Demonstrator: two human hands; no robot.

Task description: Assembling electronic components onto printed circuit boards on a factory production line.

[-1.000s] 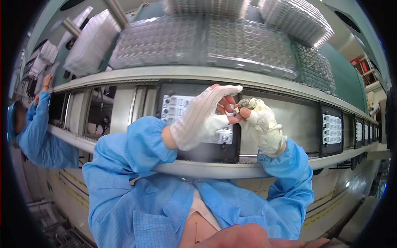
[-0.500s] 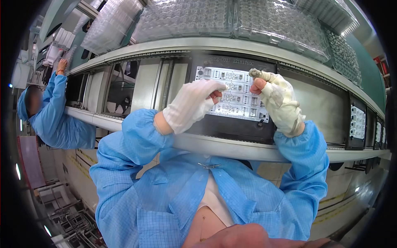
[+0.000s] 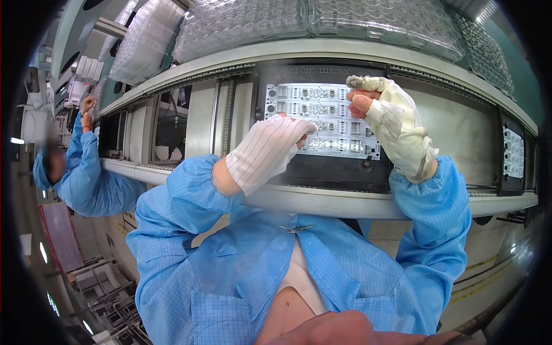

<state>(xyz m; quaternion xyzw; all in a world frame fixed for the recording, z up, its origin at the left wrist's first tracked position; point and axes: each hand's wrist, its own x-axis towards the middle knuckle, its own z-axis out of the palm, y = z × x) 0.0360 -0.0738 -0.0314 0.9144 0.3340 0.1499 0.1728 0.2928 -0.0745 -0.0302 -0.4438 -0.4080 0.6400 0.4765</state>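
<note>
A white circuit board panel (image 3: 326,109) with rows of small components lies in a black carrier plate (image 3: 339,171) on the conveyor. My left hand (image 3: 265,152), in a striped white glove, is over the panel's lower left part. Its fingers are bent and pressed together near the board; whatever they hold, if anything, is hidden. Above the panel's right end is my right hand (image 3: 398,122), in a white glove with some fingertips bare. Thumb and fingers are drawn together there, and the index finger wears a dirty grey tip. I cannot make out anything in that pinch.
Clear plastic trays (image 3: 379,26) are stacked behind the far conveyor rail (image 3: 230,59). Another carrier (image 3: 513,152) with a board sits further right. The near rail (image 3: 322,198) runs before my body. A co-worker in blue (image 3: 95,172) is at the far left, hands raised.
The whole view has shifted slightly. My left hand has moved down the panel toward its lower rows. My right hand stays by its upper right end, fingers still drawn together.
</note>
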